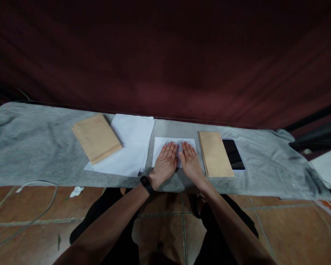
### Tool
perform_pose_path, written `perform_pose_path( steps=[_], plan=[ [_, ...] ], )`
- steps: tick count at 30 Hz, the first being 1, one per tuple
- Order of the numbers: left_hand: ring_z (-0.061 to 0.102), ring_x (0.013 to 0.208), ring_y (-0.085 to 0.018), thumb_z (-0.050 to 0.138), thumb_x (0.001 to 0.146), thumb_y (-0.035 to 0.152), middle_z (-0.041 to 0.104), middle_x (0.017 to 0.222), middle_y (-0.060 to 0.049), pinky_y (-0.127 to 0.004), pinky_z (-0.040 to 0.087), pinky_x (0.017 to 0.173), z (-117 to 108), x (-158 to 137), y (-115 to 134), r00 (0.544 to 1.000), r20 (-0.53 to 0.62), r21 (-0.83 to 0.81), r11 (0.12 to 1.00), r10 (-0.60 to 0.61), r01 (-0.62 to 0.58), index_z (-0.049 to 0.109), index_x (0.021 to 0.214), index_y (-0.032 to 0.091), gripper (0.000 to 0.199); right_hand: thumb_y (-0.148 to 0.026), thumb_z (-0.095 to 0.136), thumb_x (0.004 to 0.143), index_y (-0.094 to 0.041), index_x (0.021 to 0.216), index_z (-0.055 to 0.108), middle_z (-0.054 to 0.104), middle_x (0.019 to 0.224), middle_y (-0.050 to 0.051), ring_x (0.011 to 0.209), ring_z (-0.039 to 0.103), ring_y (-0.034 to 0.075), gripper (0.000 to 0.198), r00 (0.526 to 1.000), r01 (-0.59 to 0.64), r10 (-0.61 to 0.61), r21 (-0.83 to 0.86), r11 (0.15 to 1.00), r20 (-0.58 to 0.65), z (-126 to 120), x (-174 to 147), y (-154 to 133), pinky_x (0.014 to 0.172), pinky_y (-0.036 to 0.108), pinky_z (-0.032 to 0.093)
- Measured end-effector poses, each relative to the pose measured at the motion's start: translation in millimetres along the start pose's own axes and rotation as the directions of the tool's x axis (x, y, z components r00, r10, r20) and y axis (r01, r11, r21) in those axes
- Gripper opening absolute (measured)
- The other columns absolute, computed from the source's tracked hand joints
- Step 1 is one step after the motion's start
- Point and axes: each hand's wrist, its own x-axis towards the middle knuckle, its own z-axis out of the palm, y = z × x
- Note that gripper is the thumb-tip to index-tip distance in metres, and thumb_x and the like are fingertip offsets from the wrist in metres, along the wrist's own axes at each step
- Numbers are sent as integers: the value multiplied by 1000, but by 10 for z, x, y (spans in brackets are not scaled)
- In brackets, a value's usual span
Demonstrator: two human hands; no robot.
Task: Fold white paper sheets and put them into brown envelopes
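A white sheet of paper [158, 145] lies on the grey cloth between my arms; it looks folded, though my hands cover much of it. My left hand [167, 160] rests flat on its left part, fingers stretched out and pointing away from me. On the right part my right hand [190, 160] lies flat too, its fingers extended. A narrow gap separates the two hands. Just right of my right hand is a stack of brown envelopes [216, 154]. To the left, larger white sheets [134, 138] lie in an uneven pile.
Another stack of brown envelopes [96, 138] sits tilted, partly over the white sheets. A dark-screened phone [234, 154] lies beside the right envelopes. Grey cloth [35, 147] covers the long surface, with a dark red curtain [165, 66] behind. A white cable [51, 204] trails over the tiled floor.
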Motion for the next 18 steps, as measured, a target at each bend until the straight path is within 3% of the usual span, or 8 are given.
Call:
perform_pose_path(
  steps=[6,18],
  plan=[
    [21,153,-28,35,98,18,30,162,-19,-50,17,126,125,155,8,997,64,5,999,42,-42,33,153,4,58,-41,13,107,-10,154,38,38,160,12,151,27,22,61,999,13,-12,-9,1000,36,67,166,-93,125,45,20],
    [23,153,-24,30,100,25,33,161,-16,-43,19,126,35,275,-213,991,53,16,993,-120,119,36,152,3,56,-42,29,107,-13,156,33,31,162,13,151,27,28,57,1000,-2,-3,-190,982,-24,128,141,16,122,48,21]
  ],
)
